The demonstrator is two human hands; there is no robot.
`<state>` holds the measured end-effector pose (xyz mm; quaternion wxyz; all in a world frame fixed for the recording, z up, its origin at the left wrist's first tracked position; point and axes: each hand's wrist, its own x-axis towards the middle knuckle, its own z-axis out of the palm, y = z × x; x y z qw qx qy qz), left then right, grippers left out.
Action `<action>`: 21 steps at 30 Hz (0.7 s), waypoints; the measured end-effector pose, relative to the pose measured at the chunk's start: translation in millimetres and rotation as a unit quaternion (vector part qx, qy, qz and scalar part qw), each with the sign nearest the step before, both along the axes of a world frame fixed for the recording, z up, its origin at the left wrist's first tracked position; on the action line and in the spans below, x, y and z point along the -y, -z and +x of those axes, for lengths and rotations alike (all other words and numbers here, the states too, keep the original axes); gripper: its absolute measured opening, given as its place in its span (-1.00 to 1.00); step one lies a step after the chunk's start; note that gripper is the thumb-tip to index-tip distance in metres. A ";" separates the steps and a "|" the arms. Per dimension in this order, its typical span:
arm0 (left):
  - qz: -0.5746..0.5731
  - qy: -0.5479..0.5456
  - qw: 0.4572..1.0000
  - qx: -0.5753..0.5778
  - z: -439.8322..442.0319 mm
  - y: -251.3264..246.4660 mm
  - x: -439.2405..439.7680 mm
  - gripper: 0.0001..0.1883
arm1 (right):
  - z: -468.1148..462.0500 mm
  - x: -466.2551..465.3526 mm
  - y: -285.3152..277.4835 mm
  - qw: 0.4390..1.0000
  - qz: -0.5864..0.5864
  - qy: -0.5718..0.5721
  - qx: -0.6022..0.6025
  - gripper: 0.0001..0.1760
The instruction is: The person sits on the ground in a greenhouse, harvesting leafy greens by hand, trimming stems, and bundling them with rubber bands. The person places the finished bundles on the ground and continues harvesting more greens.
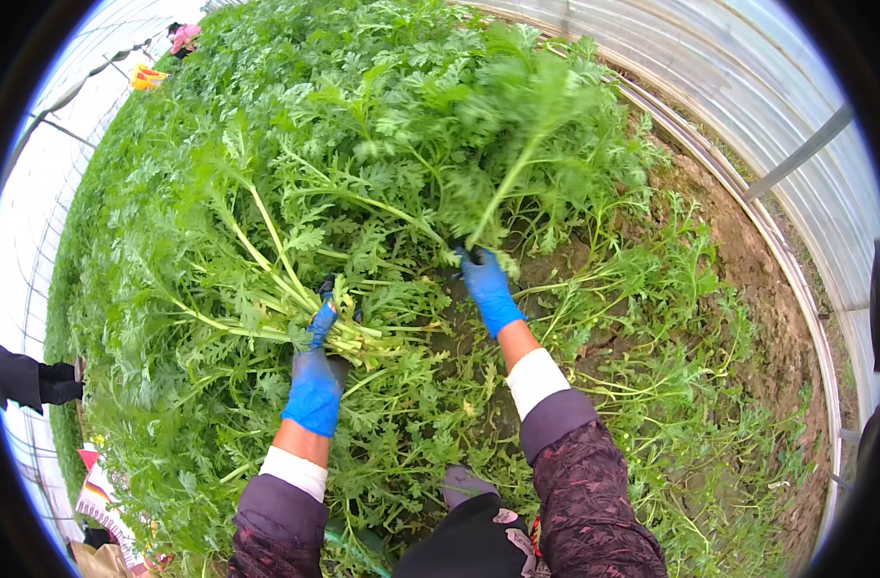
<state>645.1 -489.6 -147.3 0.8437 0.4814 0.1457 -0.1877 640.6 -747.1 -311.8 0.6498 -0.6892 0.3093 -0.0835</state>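
Observation:
My left hand (317, 368), in a blue glove with dark fingertips, is closed around a thick bunch of leafy green stalks (266, 296), whose cut ends point right. To its right and farther forward, my right hand (483, 282), gloved the same way, grips a long leafy stalk (512, 180) near its base; its upper leaves are blurred. Its fingertips are partly hidden among the leaves, so whether they hold a tool cannot be seen. Dense standing leafy greens (382, 94) surround both hands on the far and left sides.
Low, sparse greens (671, 433) lie at the right beside bare brown soil (765, 311). Plastic greenhouse sheeting (743, 79) and a slanted metal pole (801, 152) bound that side. A person in pink (185, 37) is far left; another person's dark sleeve (21, 379) shows at the left edge.

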 end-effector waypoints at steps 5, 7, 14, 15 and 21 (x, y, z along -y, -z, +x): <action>-0.024 0.021 0.999 0.029 -6.0 -3.9 -0.1 -0.55 | 22.8 -19.1 4.6 0.934 -0.350 -0.063 -0.032 -0.52; 0.004 0.026 1.000 0.007 -7.9 -4.8 -2.8 -0.53 | 33.8 -17.3 15.4 0.933 -0.340 -0.121 0.012 -0.54; 0.004 0.057 0.998 -0.008 -10.3 -5.0 -9.5 -0.47 | 13.4 -21.7 15.1 0.888 -0.438 -0.092 -0.105 -0.60; -0.001 0.067 0.998 0.000 -12.7 -5.9 -9.0 -0.48 | 4.7 -21.4 2.2 0.923 -0.373 -0.074 -0.055 -0.58; -0.045 0.114 0.992 0.012 -37.2 -19.8 -4.3 -0.54 | -92.8 -71.3 -105.9 0.979 0.016 -0.130 0.157 -0.55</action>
